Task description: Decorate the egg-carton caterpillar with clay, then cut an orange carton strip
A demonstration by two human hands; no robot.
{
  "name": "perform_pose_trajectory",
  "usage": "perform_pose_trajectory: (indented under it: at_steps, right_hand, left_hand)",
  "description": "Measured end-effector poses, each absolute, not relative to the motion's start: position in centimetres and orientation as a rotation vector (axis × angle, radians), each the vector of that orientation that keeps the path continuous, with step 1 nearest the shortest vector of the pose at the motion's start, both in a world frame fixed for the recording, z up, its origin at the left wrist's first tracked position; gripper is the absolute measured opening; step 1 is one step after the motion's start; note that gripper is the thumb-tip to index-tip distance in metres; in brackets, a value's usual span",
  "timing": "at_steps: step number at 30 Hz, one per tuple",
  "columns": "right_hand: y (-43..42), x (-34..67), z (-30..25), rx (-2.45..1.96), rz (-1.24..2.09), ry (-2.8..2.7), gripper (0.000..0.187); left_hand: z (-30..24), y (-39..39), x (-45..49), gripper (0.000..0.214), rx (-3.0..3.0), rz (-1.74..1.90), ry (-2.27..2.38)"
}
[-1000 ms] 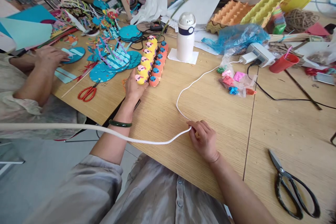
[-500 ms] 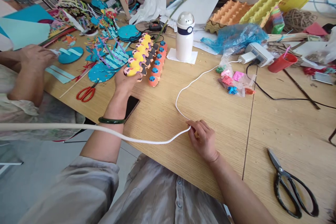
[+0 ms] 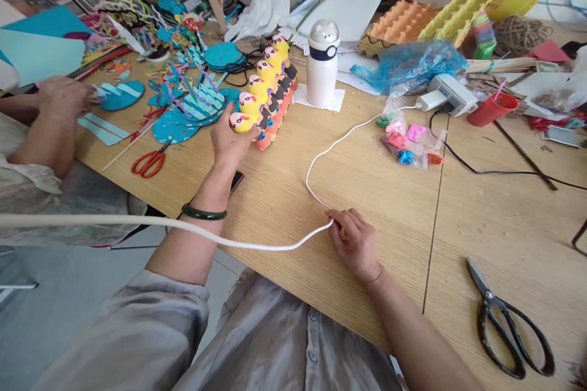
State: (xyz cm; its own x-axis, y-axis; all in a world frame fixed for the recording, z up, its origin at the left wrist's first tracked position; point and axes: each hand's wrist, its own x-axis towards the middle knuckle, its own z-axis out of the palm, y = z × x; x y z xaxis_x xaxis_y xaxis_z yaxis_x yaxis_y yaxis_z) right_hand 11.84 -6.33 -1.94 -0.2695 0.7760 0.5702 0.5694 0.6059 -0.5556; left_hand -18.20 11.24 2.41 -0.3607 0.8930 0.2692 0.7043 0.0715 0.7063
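My left fingers (image 3: 228, 125) are curled tight round the near end of the duck row (image 3: 262, 88) – a line of yellow ducks with pink beaks. The row lies tilted on top of an orange row (image 3: 276, 119) and points far, toward the white bottle (image 3: 323, 64). My left hand (image 3: 230, 148) has a green bracelet (image 3: 204, 214) on its wrist, and a dark phone (image 3: 236, 179) peeks out just beside it.

My right fingers (image 3: 347, 224) are bent, with the tips pinched on the white cable (image 3: 316, 162). From there the cable loops far to a charger, and also runs left off the table (image 3: 389, 208). My right hand (image 3: 356, 245) rests near the table's near edge.

Black scissors (image 3: 509, 324) lie near on the right – red scissors (image 3: 149, 162) on the left. Far left, another person's hand (image 3: 59, 98) rests on blue paper shapes.
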Motion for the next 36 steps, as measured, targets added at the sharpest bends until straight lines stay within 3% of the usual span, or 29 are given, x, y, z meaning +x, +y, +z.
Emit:
perform_pose_trajectory:
  at_steps: [17, 24, 29, 36]
  right_hand:
    - [-6.3, 11.8, -2.1, -1.082, 0.31, -1.981, 0.018]
    - [-6.3, 11.9, -1.9, -1.077, 0.314, -1.986, 0.017]
    - [-6.2, 11.9, -1.9, -1.08, 0.315, -1.987, 0.017]
    - [-6.2, 11.8, -1.8, -1.075, 0.312, -1.978, 0.018]
  left_hand:
    - [3.1, 10.1, -16.5, 0.084, 1.716, 0.952, 2.146]
    - [3.1, 10.8, -17.6, 0.101, 1.621, 0.93, 2.163]
    - [2.6, 11.2, -17.9, 0.096, 1.625, 0.949, 2.173]
    - [2.4, 10.9, -17.2, 0.072, 1.712, 0.995, 2.113]
